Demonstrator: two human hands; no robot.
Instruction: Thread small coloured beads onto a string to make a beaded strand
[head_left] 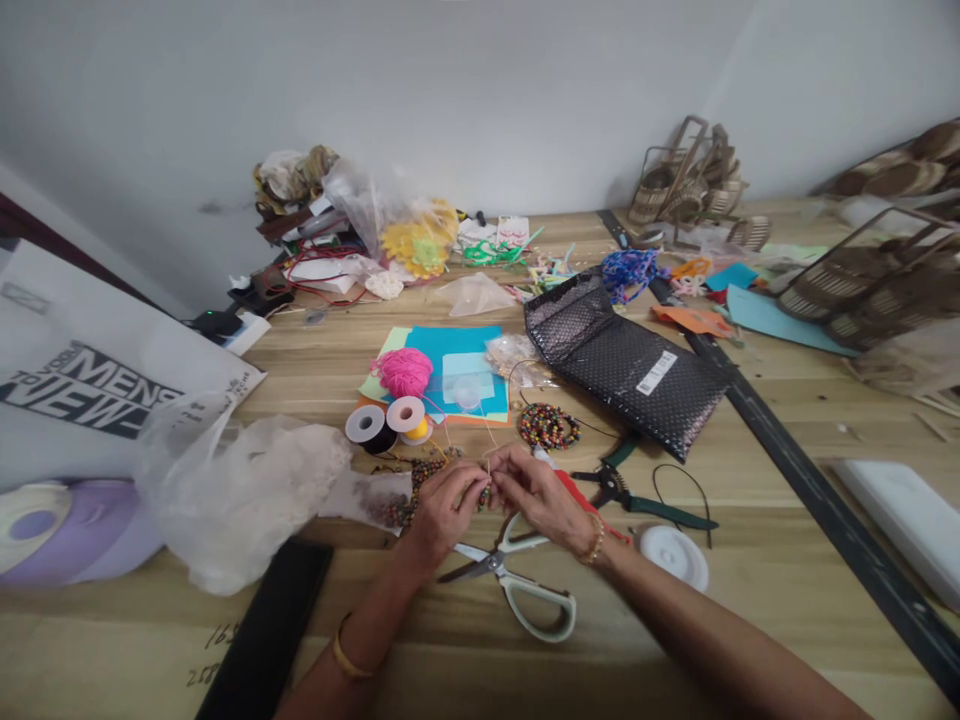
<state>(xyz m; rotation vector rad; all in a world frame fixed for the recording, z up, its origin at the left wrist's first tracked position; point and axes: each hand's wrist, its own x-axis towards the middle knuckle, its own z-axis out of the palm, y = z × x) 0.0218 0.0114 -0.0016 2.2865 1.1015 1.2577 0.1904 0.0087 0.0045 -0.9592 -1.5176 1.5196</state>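
Observation:
My left hand [450, 505] and my right hand [538, 492] meet over the table's middle, both closed in a pinch. Between their fingertips is a thin beaded string [485, 494], its small coloured beads partly hidden by the fingers. A pale length of the string rises from the hands toward a clear spool [466, 392]. Below the hands lie scissors [495, 563] with pale handles, blades apart. Loose beads [420, 480] spill from a small bag to the left of my left hand. A coil of strung multicoloured beads [549, 427] rests just beyond my right hand.
Black thread [371, 428], yellow thread [409, 420] and pink yarn [405, 373] stand left of centre. Rightward are green-handled pliers [613, 486], a white round lid [673, 558] and a black bubble mailer [622, 360]. A plastic bag [247, 490] bulges at left; baskets [686, 180] stand behind.

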